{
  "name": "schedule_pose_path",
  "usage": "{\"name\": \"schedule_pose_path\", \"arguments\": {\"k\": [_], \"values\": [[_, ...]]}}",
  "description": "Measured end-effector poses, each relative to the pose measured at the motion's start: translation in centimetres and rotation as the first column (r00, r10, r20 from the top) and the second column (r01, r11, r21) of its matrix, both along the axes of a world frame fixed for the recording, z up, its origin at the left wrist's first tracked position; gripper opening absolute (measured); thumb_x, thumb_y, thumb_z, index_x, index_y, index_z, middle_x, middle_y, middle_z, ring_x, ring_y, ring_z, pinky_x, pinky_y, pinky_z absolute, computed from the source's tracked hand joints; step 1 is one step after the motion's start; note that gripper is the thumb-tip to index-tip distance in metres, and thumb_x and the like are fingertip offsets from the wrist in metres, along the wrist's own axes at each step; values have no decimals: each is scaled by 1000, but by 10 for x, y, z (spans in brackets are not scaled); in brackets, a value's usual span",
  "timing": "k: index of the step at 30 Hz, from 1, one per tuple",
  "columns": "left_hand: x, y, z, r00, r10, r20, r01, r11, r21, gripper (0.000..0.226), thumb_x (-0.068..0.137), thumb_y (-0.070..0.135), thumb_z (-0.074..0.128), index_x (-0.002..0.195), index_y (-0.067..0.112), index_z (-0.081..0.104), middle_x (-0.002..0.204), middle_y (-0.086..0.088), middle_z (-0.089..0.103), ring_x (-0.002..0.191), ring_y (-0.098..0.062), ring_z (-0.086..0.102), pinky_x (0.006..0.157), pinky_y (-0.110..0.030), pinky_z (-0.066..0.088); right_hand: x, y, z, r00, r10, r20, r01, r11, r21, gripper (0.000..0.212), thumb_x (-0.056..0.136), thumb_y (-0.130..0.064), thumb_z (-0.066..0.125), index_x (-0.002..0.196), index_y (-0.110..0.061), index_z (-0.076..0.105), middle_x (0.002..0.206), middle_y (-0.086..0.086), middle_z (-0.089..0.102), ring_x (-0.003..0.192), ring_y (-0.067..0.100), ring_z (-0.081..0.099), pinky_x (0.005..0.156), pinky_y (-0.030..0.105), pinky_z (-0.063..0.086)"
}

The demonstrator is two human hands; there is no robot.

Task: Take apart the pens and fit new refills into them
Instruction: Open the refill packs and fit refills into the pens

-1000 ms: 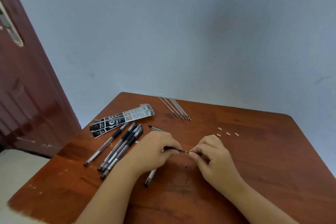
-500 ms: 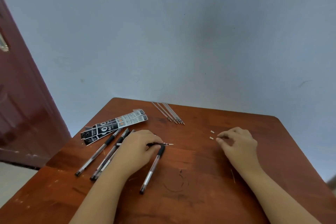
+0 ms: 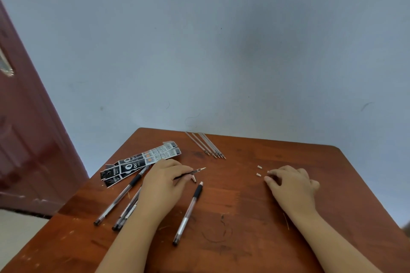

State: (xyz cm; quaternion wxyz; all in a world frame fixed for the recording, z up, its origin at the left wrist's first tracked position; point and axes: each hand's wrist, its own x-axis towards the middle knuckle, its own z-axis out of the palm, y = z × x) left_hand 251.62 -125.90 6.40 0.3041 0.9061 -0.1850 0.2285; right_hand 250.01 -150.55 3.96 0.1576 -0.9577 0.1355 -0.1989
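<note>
Pens: the task's things lie on the left half of the table (image 3: 310, 239), a scuffed, glossy reddish-brown wooden top; a loose bunch of clear-barrelled pens (image 3: 121, 201) with black rubber grips is partly covered by the left forearm, and a single pen (image 3: 188, 211) lies apart, between the two arms.
Refill packets: two long, flat, printed black-and-white refill packets (image 3: 137, 165) are laid beside the bunch, apparently torn open at the far end.
Spare refills: a fan of thin, pale, straight spare refills (image 3: 205, 145) with metal points rests near the far edge, well apart from both hands.
Left hand: the left hand (image 3: 163, 182) is curled over the table, a slim dark refill (image 3: 192, 172) being pinched between thumb and forefinger, its metal point sticking out to the right.
Right hand: the right hand (image 3: 290, 184) is lowered with fingers loosely bent; a tiny pale piece seems to be pinched at the fingertips, though this cannot be told for certain.
Tip caps: small, pale, cone-like tip caps (image 3: 259, 170) lie just beside those fingertips.
Risk: the caps could be flicked off the table by a brushing finger; the round pens could be rolled by the forearm; the thin refill could be bent if pushed in crooked.
</note>
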Motion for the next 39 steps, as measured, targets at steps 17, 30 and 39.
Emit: {"name": "schedule_pose_path", "arguments": {"k": [17,30,39], "values": [[2,26,13,997,72,-15,-73,946,-315,13,78,5,67,90,7,72,68,12,54,64,3,46,61,-5,34,-3,129,25,908,378,-182,-361,925,121,39,82,-51,49,105,-19,51,97,-3,57,96,16,53,85,32,42],[-3,16,14,980,-38,-196,-92,785,-613,23,82,5,63,95,24,63,74,15,56,71,3,51,63,2,37,-12,102,36,903,414,-116,-375,890,261,14,79,-16,63,84,-27,56,85,-9,59,78,7,53,72,22,44],[-4,-7,4,963,-122,-241,-163,453,-877,33,86,1,56,112,20,50,70,0,57,55,2,57,65,-23,51,-30,79,0,821,401,407,-500,848,174,17,67,-14,59,80,-16,69,72,-23,51,69,-7,51,56,36,50]]}}
